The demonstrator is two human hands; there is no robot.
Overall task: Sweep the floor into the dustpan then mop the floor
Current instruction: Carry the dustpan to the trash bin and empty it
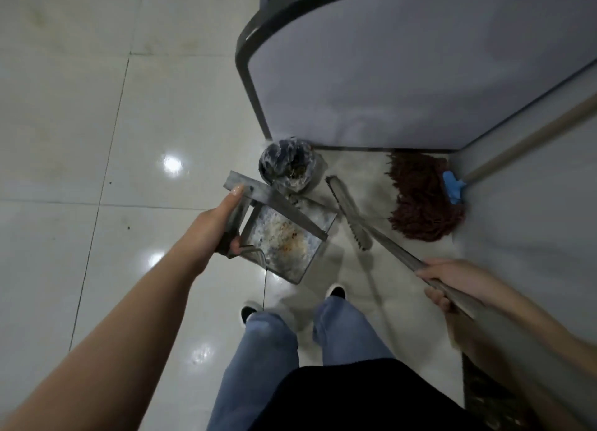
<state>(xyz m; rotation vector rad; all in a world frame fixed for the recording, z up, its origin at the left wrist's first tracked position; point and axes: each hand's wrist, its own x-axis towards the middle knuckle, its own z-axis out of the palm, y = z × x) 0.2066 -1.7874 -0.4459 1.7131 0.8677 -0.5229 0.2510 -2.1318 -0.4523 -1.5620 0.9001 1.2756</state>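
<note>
Item 1, nearest, at 6 o'clock: the person's legs in blue jeans [274, 359], dark shoes with white toes [336, 291] planted on the glossy tiled floor [97, 140]; a black garment covers the bottom edge of view.

Item 2, at 4 o'clock: right hand [447, 282], fingers curled round the grey broom handle [397, 251]. The handle runs up toward 11 o'clock to the broom head [347, 212], a long narrow brush lying on the floor just right of the dustpan.

Item 3, at 9 o'clock of centre: left hand [219, 227], gripping the upright handle of the dustpan [284, 240], forefinger stretched along it to the top bar. The pan is metal, tilted, its open mouth toward the bin; its floor carries pale and rust-coloured dirt. A thin wire hangs from its near edge.

Item 4, at 12 o'clock of the pan: small round waste bin [287, 167] lined with a bag, rubbish inside, touching or nearly touching the pan's far edge; which, I cannot tell.

Item 5, at 2 o'clock: mop [420, 201], dark red string head spread on the floor, blue collar, pale pole leaning up along the wall to the right.

Item 6, farthest, at 1 o'clock: a pale grey panel [403, 69] with dark rounded trim, standing behind bin and mop.
</note>
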